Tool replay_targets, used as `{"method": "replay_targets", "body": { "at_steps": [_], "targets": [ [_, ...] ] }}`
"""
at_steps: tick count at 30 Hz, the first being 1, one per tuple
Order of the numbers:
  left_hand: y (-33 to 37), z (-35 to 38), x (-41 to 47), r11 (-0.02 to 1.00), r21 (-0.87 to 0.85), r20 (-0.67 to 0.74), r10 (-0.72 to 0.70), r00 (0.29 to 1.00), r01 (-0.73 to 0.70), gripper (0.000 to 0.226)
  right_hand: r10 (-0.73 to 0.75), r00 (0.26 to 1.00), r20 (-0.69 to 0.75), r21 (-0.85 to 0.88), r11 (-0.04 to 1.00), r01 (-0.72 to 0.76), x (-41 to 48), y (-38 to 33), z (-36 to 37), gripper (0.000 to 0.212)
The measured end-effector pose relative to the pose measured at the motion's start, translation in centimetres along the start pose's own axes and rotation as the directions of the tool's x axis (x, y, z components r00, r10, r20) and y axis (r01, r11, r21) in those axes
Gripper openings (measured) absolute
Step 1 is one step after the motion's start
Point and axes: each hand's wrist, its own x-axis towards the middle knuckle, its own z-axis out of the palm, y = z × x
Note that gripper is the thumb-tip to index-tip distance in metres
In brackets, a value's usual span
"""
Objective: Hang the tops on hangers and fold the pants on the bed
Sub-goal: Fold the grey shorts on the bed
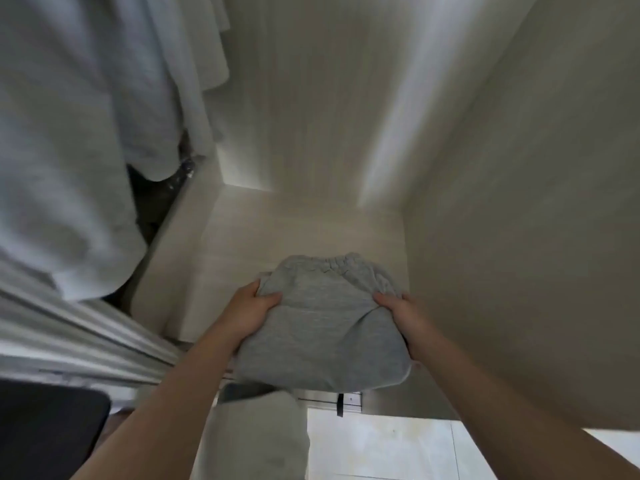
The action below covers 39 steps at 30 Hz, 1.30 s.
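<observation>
A pale wood-grain wardrobe shelf point(277, 230) meets a matching back panel point(311, 98) and a right side panel point(519, 202). A ribbed metal door track point(86, 341) runs along the left. A dark flat object point(45, 431) sits at the lower left, and white floor tiles point(381, 445) show below the shelf's front edge, where a small black tab point(341, 405) hangs.

The hanging tops point(69, 150) at far left are blurred and cut off by the top and left edges, and mostly hide a dark bundle point(152, 199) behind them. The folded pants point(322, 323) cover the fingers of the left hand point(249, 313) and right hand point(405, 317). The picture's edge crops a black object point(48, 427) at near left, unidentifiable
</observation>
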Motion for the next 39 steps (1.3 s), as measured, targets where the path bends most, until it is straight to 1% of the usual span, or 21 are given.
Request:
{"method": "replay_targets", "body": {
  "at_steps": [2,5,6,8,11,14,16,18,20,22,23,24,25,26,27,28,30,32,34,39],
  "targets": [
    [-0.1,1.4,3.6,0.999,0.012,0.025,0.034,0.999,-0.034,0.017,-0.009,0.999,-0.042,-0.026,1.0,0.008,3.1,-0.2,-0.3,0.019],
    [-0.6,3.8,8.9,0.996,0.045,0.05,0.074,0.996,-0.077,0.015,-0.031,0.995,-0.095,-0.077,0.997,0.024,8.2,0.0,-0.9,0.039],
    [-0.9,4.6,10.7,0.994,0.068,0.052,0.081,0.995,-0.085,0.016,-0.044,0.994,-0.103,-0.092,0.995,0.035,9.9,0.0,-1.1,0.041],
    [-1.3,6.2,14.3,0.985,0.124,0.052,0.11,0.993,-0.116,0.021,-0.107,0.984,-0.143,-0.163,0.983,0.083,13.5,0.1,-1.5,0.038],
    [-1.4,8.8,19.3,0.974,0.15,0.055,0.165,0.985,-0.172,0.023,-0.223,0.952,-0.21,-0.265,0.95,0.164,18.6,-0.4,-2.2,0.031],
    [-1.0,11.3,23.6,0.964,0.179,0.024,0.194,0.981,-0.195,0.023,-0.291,0.928,-0.232,-0.31,0.927,0.213,22.7,-1.3,-2.7,0.019],
    [-0.5,12.7,26.2,0.964,0.167,0.03,0.203,0.979,-0.205,0.023,-0.319,0.912,-0.258,-0.322,0.918,0.23,25.2,-2.0,-2.8,0.014],
    [0.1,13.8,28.5,0.963,0.167,0.043,0.208,0.977,-0.213,0.029,-0.342,0.887,-0.311,-0.384,0.899,0.212,27.6,-2.7,-3.0,0.019],
    [0.4,14.9,30.1,0.958,0.199,0.045,0.203,0.978,-0.208,0.037,-0.351,0.859,-0.372,-0.47,0.869,0.152,29.7,-3.0,-3.1,0.026],
    [0.0,15.8,30.7,0.944,0.272,-0.027,0.199,0.98,-0.185,0.048,-0.36,0.838,-0.41,-0.568,0.82,0.075,30.7,-2.6,-2.7,0.039],
    [-0.5,16.3,30.4,0.914,0.364,-0.089,0.224,0.971,-0.178,0.055,-0.396,0.824,-0.405,-0.663,0.748,0.034,30.7,-2.1,-2.2,0.047],
    [-1.2,16.7,29.8,0.853,0.487,-0.136,0.283,0.95,-0.185,0.059,-0.461,0.812,-0.357,-0.782,0.623,0.011,30.3,-1.2,-1.6,0.055],
    [-2.0,17.2,29.1,0.773,0.597,-0.147,0.369,0.918,-0.215,0.061,-0.521,0.813,-0.262,-0.877,0.48,0.025,30.1,-0.1,-0.9,0.062],
    [-2.7,17.7,28.5,0.694,0.667,-0.116,0.456,0.883,-0.27,0.061,-0.542,0.828,-0.146,-0.93,0.361,0.073,29.9,0.9,-0.2,0.066],
    [-3.3,18.2,28.2,0.621,0.71,-0.059,0.523,0.851,-0.332,0.06,-0.518,0.854,-0.047,-0.951,0.284,0.12,30.0,1.8,0.2,0.066],
    [-3.9,18.6,28.2,0.557,0.74,0.009,0.553,0.833,-0.377,0.058,-0.47,0.883,0.013,-0.959,0.244,0.144,30.4,2.6,0.5,0.063],
    [-4.9,19.2,28.8,0.469,0.791,0.131,0.498,0.857,-0.393,0.058,-0.384,0.923,0.031,-0.967,0.222,0.124,31.5,4.0,0.4,0.059],
    [-5.5,19.6,29.9,0.422,0.831,0.183,0.408,0.894,-0.363,0.06,-0.353,0.935,0.022,-0.971,0.217,0.105,32.6,4.8,-0.1,0.061],
    [-5.5,20.1,30.9,0.404,0.844,0.198,0.374,0.906,-0.352,0.062,-0.321,0.947,0.031,-0.97,0.22,0.106,33.6,5.0,-0.7,0.062],
    [-4.1,20.6,32.1,0.416,0.844,0.226,0.298,0.927,-0.339,0.065,-0.208,0.976,0.062,-0.968,0.225,0.11,35.5,3.4,-1.6,0.067]
  ]
}}
